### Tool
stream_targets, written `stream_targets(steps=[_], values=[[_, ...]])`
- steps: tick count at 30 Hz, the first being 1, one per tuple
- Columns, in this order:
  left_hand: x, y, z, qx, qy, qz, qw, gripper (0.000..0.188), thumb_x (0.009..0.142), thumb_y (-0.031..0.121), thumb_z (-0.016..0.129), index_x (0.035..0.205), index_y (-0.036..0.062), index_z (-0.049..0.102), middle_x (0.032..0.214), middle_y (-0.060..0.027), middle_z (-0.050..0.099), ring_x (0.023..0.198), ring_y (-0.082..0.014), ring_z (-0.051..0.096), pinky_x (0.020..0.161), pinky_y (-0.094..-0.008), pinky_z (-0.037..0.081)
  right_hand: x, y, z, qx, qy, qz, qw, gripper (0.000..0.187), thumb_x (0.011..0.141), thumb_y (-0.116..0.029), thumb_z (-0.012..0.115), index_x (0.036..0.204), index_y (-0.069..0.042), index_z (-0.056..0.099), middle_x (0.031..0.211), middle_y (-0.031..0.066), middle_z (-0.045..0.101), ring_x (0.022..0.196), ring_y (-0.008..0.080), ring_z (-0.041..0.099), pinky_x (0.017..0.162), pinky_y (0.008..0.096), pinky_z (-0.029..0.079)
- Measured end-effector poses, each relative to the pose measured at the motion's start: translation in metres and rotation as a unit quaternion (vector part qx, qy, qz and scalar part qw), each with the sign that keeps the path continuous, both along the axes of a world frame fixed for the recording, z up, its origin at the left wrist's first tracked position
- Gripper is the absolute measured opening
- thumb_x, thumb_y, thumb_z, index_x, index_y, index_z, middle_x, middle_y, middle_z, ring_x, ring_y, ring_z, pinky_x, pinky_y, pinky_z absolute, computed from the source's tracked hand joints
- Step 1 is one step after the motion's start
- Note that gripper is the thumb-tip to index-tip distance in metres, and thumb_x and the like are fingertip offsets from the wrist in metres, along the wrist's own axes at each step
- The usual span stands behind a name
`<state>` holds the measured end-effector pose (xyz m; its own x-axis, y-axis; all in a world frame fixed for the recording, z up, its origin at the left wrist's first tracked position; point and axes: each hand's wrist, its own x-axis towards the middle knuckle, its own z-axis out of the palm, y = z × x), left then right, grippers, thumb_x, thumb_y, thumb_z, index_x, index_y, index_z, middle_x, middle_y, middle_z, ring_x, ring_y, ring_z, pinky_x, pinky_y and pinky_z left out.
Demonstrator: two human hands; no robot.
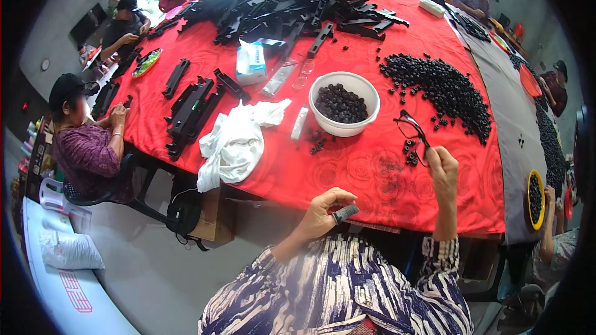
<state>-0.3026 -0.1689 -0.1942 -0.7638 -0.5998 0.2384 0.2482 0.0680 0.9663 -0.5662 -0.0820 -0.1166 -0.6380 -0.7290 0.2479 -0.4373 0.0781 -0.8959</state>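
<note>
My left hand (324,209) is closed round a short dark-grey oblong piece (346,213) just off the near table edge; its kind does not show. My right hand (442,167) grips a pair of black-framed eyeglasses (413,128) by one side, raised over the table. Below the glasses lie several loose small black ring-like parts (411,152). A white bowl (327,124) filled with similar parts stands ahead, between my hands. Further right spreads a big heap of these black parts (447,90). A crumpled white cloth (239,142) rests to the left of the bowl.
A red cloth (298,174) covers the table. Long black plastic pieces (267,0) are piled at the far side, others (192,108) lie left. A tissue pack (251,62) stands behind the white cloth. A yellow-rimmed basket (529,211) is at right. Several people sit around.
</note>
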Motion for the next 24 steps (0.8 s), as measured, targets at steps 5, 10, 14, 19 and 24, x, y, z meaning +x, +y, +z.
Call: stream_targets(steps=[5, 10, 14, 19, 24], values=[[-0.002, 0.004, 0.028, 0.109, 0.021, 0.05, 0.993, 0.061, 0.078, 0.009, 0.073, 0.131, 0.0059, 0.043, 0.102, -0.003, 0.053, 0.09, -0.0118, 0.054, 0.084, -0.0259, 0.046, 0.026, 0.026, 0.036, 0.034, -0.047, 0.235, 0.97, 0.011, 0.082, -0.004, 0.063, 0.077, 0.0, 0.054, 0.07, 0.0023, 0.054, 0.061, 0.01, 0.053, 0.052, 0.0263, 0.04], [0.001, 0.004, 0.054, -0.055, 0.041, 0.096, 0.993, 0.065, 0.073, 0.001, 0.074, 0.13, 0.0041, 0.045, 0.104, -0.0065, 0.056, 0.09, -0.015, 0.058, 0.082, -0.0298, 0.049, 0.041, 0.026, 0.051, 0.012, 0.138, 0.43, 0.892, 0.018, 0.075, -0.006, 0.07, 0.077, 0.0, 0.054, 0.069, 0.0087, 0.053, 0.059, 0.0214, 0.056, 0.049, 0.0303, 0.04], [0.008, 0.012, 0.062, -0.19, -0.049, -0.005, 0.98, 0.047, 0.068, 0.001, 0.076, 0.113, 0.0019, 0.059, 0.102, -0.0116, 0.058, 0.088, -0.0195, 0.061, 0.077, -0.0286, 0.05, 0.046, 0.026, 0.05, 0.016, 0.107, 0.46, 0.881, 0.019, 0.075, -0.008, 0.072, 0.077, 0.0, 0.055, 0.069, 0.0096, 0.053, 0.056, 0.0236, 0.053, 0.048, 0.031, 0.04], [0.008, 0.019, 0.057, -0.231, -0.015, 0.044, 0.972, 0.03, 0.074, -0.002, 0.067, 0.103, 0.002, 0.059, 0.1, -0.0126, 0.057, 0.087, -0.0255, 0.061, 0.073, -0.0327, 0.05, 0.051, 0.028, 0.03, 0.015, 0.062, 0.448, 0.892, 0.018, 0.075, -0.008, 0.071, 0.079, 0.0, 0.056, 0.073, 0.0088, 0.054, 0.06, 0.0231, 0.052, 0.051, 0.0305, 0.04], [0.015, 0.011, 0.046, -0.198, -0.036, 0.043, 0.979, 0.027, 0.072, -0.003, 0.072, 0.093, 0.0025, 0.057, 0.108, -0.0086, 0.051, 0.085, -0.0122, 0.055, 0.069, -0.0241, 0.046, 0.056, 0.025, 0.025, -0.007, 0.078, 0.412, 0.908, 0.017, 0.076, -0.006, 0.07, 0.083, 0.001, 0.056, 0.092, 0.0126, 0.054, 0.074, 0.0238, 0.057, 0.062, 0.0322, 0.045]])
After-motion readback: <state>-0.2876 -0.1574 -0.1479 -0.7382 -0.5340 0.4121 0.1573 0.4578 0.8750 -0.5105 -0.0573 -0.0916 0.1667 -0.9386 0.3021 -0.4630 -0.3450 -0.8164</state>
